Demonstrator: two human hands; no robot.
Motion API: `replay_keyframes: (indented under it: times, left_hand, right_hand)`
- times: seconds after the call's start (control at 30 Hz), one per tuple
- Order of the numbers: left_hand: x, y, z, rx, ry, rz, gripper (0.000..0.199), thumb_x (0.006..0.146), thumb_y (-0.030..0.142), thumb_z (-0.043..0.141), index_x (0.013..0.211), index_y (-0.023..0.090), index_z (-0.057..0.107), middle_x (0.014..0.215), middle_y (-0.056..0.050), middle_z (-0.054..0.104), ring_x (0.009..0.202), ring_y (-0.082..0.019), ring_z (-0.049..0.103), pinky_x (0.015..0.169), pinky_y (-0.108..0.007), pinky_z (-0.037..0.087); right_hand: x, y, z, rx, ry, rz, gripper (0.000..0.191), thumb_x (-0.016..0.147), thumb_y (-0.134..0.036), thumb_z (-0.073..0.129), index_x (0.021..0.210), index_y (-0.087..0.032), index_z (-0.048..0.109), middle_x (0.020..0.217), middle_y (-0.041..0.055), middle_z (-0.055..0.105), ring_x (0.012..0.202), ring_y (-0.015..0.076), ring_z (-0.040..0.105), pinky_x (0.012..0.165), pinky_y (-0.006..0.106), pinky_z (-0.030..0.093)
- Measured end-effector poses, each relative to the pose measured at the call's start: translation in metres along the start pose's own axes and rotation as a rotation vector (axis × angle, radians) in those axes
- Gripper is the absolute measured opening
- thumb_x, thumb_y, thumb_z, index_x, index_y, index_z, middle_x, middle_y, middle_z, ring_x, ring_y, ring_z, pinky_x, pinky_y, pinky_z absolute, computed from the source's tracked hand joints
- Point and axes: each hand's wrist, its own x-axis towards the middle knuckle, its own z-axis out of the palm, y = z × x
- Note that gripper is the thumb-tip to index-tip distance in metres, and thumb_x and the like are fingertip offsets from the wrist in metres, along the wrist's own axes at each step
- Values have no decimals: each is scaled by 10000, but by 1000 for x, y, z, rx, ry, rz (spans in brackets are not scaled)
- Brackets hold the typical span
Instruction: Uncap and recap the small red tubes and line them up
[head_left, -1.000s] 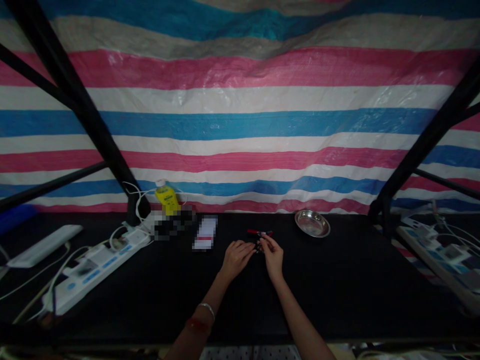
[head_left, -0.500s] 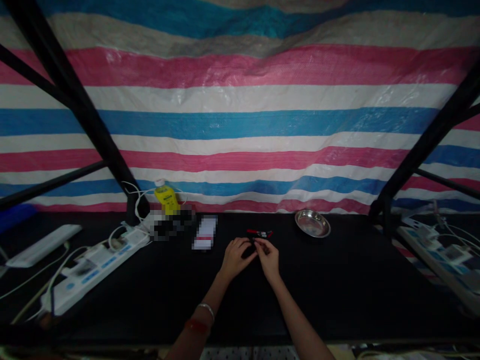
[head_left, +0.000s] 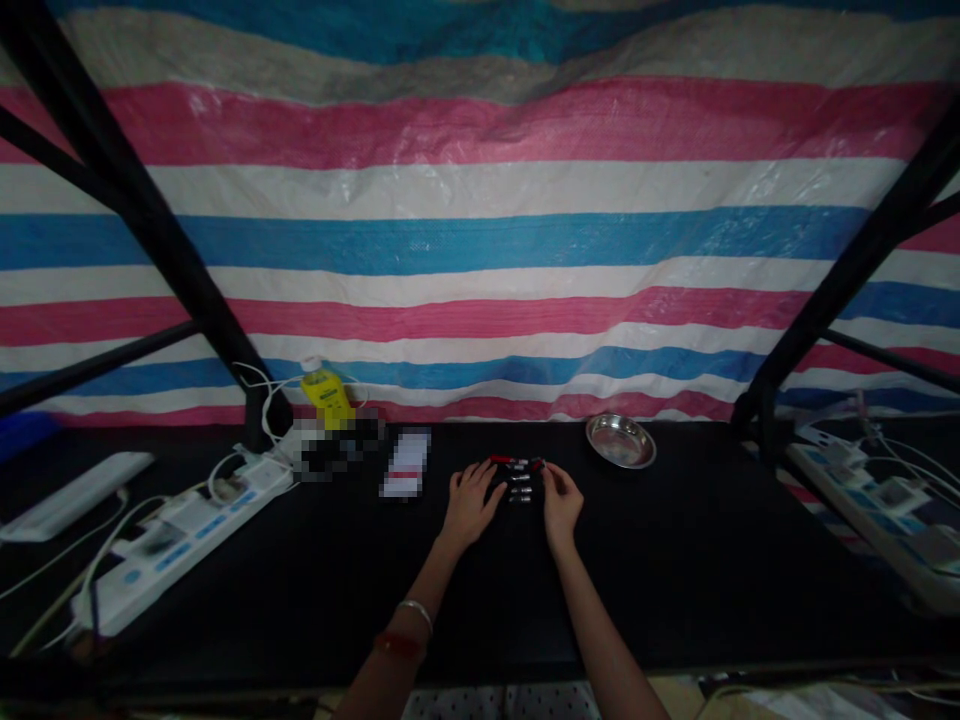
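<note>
My left hand point(head_left: 471, 508) lies palm down on the black table with its fingers stretched and apart. Its fingertips are by the left end of a slim red-and-silver piece point(head_left: 501, 460), too small to identify. At that piece's right end, my right hand point(head_left: 562, 505) has its thumb and fingers pinched together on a dark red tip. Between the hands, several small silver-and-black pieces point(head_left: 520, 495) lie in short rows, one below another; their kind cannot be made out.
A round shallow metal dish point(head_left: 621, 441) stands to the right. On the left are a phone point(head_left: 406, 464), a yellow bottle point(head_left: 328, 396) and a white power strip point(head_left: 187, 545) with cables. Black frame posts point(head_left: 187, 270) and a striped sheet point(head_left: 480, 245) rise behind.
My hands have moved apart, the right one going right and the left one flattening out. Small silver-and-black pieces now show between them. The view has shifted slightly.
</note>
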Motion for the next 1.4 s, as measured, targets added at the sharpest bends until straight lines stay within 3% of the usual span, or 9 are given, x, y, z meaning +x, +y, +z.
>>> replay_keyframes:
  times: [0.27,0.5,0.67,0.8,1.0,1.17,1.4]
  left_hand:
    - [1,-6,1,-10,186,-142,284,907,292,374,1005,187,620,1038,-94,655,983,-240,568,883,-470,359]
    - [0,-20,4,-72,208,-315,203,855,211,444,939,206,629,970,-71,668,932,-242,575,822,-455,358]
    - [-1,-28,9,-86,200,-354,169,828,226,496,935,239,627,979,-56,664,934,-246,566,797,-438,360]
    - [-1,-28,10,-87,198,-313,159,831,231,495,926,230,623,941,-55,664,918,-245,567,796,-438,368]
    - [0,-18,2,-114,288,-174,252,897,245,388,1039,206,593,949,-67,642,900,-210,567,792,-387,417]
    - [-3,-6,-8,-153,277,5,281,912,212,345,1064,198,582,944,-63,633,901,-185,565,780,-343,452]
    - [-5,-3,-11,-194,262,77,285,919,206,327,1052,194,579,933,-70,629,889,-182,562,791,-359,462]
  right_hand:
    - [3,1,-2,-19,16,5,340,638,-396,635,818,-111,682,820,107,706,772,216,642,733,333,487]
    - [2,0,-3,-16,-4,23,337,646,-392,642,832,-115,687,805,100,707,734,208,639,692,321,489]
    - [0,-3,-1,0,-25,6,337,655,-404,646,839,-124,690,839,99,704,778,209,639,736,331,491]
    - [-2,-6,0,9,-86,-33,330,687,-410,627,861,-134,682,877,97,698,824,208,632,777,343,487]
    - [-1,-6,-1,17,-123,-81,313,721,-416,592,852,-141,663,874,90,686,822,193,622,787,331,472]
    - [2,-1,0,10,-186,-57,308,714,-431,595,829,-152,656,833,65,668,771,177,602,713,295,470]
    - [-3,0,2,-19,-331,-67,297,714,-440,601,814,-171,675,775,41,654,729,171,587,654,273,468]
